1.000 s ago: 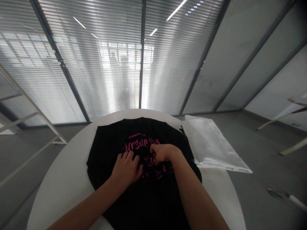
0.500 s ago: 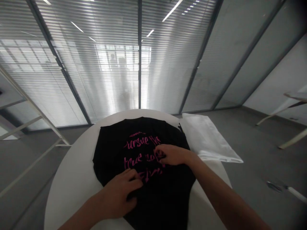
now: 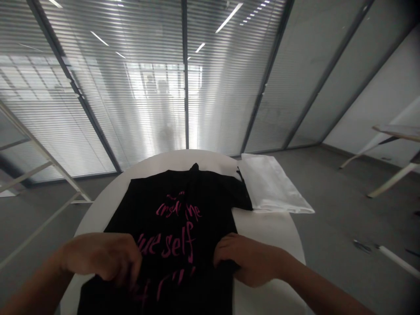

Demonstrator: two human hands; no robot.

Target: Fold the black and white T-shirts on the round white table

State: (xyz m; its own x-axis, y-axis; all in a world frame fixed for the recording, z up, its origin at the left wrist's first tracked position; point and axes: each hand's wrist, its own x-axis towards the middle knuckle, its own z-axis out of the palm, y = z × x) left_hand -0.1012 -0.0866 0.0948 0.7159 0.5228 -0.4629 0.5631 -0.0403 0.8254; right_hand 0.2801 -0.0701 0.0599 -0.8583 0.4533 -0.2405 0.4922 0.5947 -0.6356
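Observation:
A black T-shirt [image 3: 183, 197] with pink lettering lies spread on a round white table [image 3: 265, 227]. My left hand [image 3: 105, 258] is closed on the shirt's left side near the front edge, fingers curled into the cloth. My right hand [image 3: 243, 260] is closed on the shirt's right side, pinching the fabric. The cloth between my hands is pulled taut, with a ridge running up its middle to the far end.
A folded white garment [image 3: 269, 186] lies at the table's far right and hangs over the rim. Glass walls with blinds stand behind. A white frame [image 3: 39, 157] is at the left, another table [image 3: 393, 131] at the right, and small items lie on the grey floor [image 3: 377, 249].
Both hands moved from the shirt's middle out to its sides and toward me, gripping the cloth. The shirt has been drawn toward me and stretched, showing more of the lettering.

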